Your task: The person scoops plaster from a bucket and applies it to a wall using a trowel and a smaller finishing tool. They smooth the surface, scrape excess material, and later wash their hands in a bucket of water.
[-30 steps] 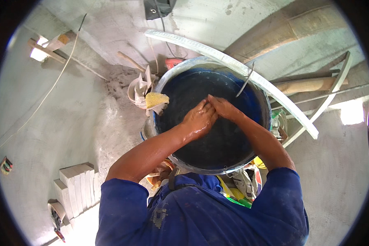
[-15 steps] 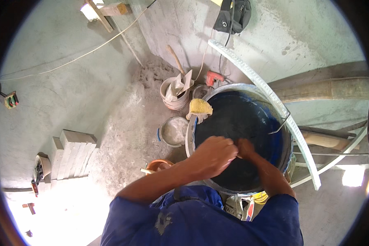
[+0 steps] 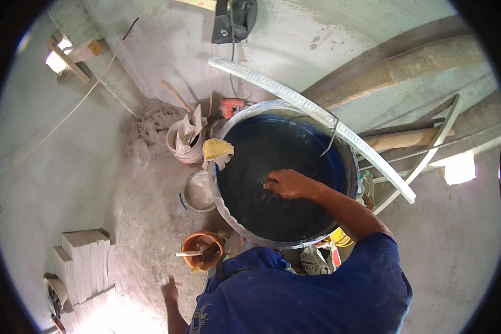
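My right hand [image 3: 288, 183] reaches over the large round drum [image 3: 227, 214], its fingers bent down at the surface of the dark water [image 3: 284, 150]. The fingertips meet the water with a small ripple, and their grip is hidden. Down beside my body, my left hand [image 3: 171, 289] hangs with its fingers loosely apart and nothing visible in it. Nearest to it is an orange bucket [image 3: 221, 240] holding a tool with a pale handle. A yellow-and-white work glove [image 3: 218, 150] lies over the drum's left rim.
A curved white strip [image 3: 312, 108] lies across the drum, with a bent metal rod [image 3: 333, 136] hooked on it. Left of the drum stand a bucket of water [image 3: 199, 190] and a bucket with scraps [image 3: 185, 149]. A red power tool [image 3: 232, 107] sits behind; grey blocks [image 3: 86, 261] are stacked left.
My two hands were together over the drum; the left has since swung down to my side. The right has lowered to the water. The view has shifted, showing more of the orange bucket.
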Demonstrator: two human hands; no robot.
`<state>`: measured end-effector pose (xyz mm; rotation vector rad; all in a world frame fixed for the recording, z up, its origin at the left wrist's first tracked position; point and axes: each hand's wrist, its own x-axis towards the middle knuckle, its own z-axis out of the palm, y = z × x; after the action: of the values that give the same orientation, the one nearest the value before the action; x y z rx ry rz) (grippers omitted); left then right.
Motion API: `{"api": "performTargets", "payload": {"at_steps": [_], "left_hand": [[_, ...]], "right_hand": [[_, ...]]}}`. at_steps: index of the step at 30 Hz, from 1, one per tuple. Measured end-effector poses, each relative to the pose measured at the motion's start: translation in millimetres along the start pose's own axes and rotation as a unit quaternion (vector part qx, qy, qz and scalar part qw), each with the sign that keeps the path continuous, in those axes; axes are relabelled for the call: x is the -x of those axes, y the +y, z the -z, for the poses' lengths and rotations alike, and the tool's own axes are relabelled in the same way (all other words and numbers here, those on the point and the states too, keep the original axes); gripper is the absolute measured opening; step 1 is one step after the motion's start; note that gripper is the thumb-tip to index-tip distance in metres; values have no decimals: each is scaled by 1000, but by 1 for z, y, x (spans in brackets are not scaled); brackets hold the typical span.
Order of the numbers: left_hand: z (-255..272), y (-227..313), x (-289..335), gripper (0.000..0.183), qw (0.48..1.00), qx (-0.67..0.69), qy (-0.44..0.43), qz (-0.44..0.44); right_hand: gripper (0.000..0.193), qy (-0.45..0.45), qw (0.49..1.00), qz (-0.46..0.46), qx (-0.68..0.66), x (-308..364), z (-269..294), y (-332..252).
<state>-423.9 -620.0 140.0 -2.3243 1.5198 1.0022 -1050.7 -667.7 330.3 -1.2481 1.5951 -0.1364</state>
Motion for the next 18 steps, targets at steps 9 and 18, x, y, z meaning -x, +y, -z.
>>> {"api": "performTargets", "payload": {"at_steps": [9, 18], "left_hand": [[-104, -122, -5, 44, 961, 184, -172, 112], [-20, 51, -17, 31, 940, 331, -64, 41]], "right_hand": [[25, 580, 760, 179, 232, 66, 50, 25], [50, 519, 832, -38, 193, 95, 101, 91]]}}
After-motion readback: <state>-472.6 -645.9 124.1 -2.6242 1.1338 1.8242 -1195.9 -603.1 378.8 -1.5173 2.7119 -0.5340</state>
